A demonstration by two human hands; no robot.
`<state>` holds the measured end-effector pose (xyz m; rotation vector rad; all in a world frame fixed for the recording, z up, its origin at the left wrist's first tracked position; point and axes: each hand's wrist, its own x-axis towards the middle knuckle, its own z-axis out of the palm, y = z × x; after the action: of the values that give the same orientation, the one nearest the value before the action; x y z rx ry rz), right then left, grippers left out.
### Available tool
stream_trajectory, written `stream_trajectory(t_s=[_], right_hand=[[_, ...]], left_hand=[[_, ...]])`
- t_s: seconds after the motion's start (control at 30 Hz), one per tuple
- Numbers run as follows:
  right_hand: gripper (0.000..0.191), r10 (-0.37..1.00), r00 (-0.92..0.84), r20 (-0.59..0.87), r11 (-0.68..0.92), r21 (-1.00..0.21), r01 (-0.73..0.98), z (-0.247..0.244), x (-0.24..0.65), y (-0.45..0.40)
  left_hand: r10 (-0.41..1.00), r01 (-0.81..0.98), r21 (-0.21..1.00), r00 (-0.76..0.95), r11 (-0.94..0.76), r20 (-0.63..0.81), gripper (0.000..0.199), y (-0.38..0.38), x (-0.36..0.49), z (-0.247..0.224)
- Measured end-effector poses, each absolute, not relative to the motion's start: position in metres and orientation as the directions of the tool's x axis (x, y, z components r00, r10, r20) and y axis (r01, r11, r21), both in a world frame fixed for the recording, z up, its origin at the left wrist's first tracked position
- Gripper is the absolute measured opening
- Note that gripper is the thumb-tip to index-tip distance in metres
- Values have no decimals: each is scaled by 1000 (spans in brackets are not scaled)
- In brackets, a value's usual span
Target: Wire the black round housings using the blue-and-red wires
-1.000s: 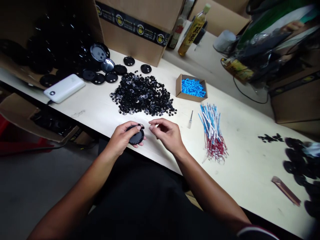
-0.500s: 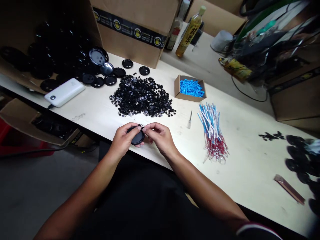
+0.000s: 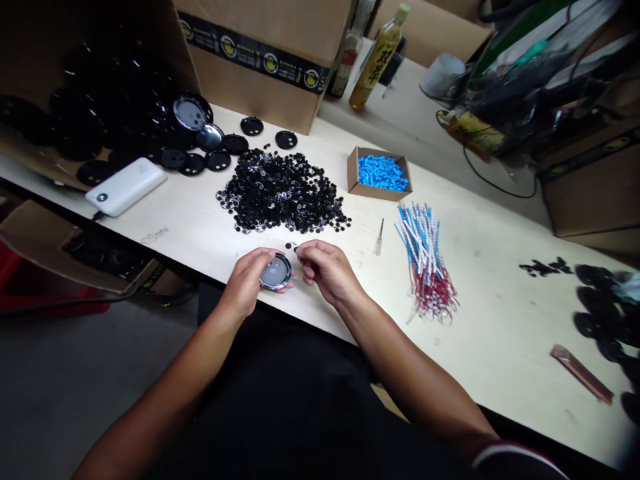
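Observation:
My left hand [image 3: 250, 277] is closed round the edge of a round black plastic cap [image 3: 276, 273]. The cap has a shiny rim, a dark grey dished face and small holes near its top. Just to the right, my right hand [image 3: 323, 267] is pinched, thumb against forefinger, with a small black round piece [image 3: 296, 250] at the fingertips. Another small black piece [image 3: 289, 246] lies on the table beside it. Beyond both hands spreads a pile of small black round pieces [image 3: 287, 193].
More caps [image 3: 219, 160] spill from a carton at left, near a white power bank [image 3: 126, 187]. To the right are a box of blue pieces [image 3: 380, 195], a small screwdriver [image 3: 379, 245], a wire bundle [image 3: 425, 260] and a brown tool [image 3: 581, 375]. Bottles [image 3: 377, 60] stand behind.
My right hand has drawn off the cap to the right, now pinching a small black piece. The cap in my left hand has tilted, so its face and holes show.

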<state>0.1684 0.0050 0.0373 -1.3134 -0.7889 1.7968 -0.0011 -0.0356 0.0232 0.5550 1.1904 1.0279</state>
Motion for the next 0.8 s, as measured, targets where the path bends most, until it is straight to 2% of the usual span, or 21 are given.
stream_trajectory(t_s=[0.1, 0.2, 0.47, 0.8], right_hand=[[18, 824, -217, -524, -564, -798, -213, 40, 173, 7], [19, 814, -244, -527, -574, -796, -193, 44, 176, 5], [17, 866, -265, -423, -448, -893, -39, 57, 171, 0], [15, 901, -306, -307, -289, -952, 104, 54, 163, -5]], left_hand=[[849, -456, 742, 59, 491, -526, 34, -33, -7, 25], [857, -499, 720, 96, 482, -507, 36, -31, -14, 28], [893, -380, 818, 50, 431, -447, 24, -32, -21, 41], [869, -297, 817, 202, 494, -452, 28, -34, -24, 41]])
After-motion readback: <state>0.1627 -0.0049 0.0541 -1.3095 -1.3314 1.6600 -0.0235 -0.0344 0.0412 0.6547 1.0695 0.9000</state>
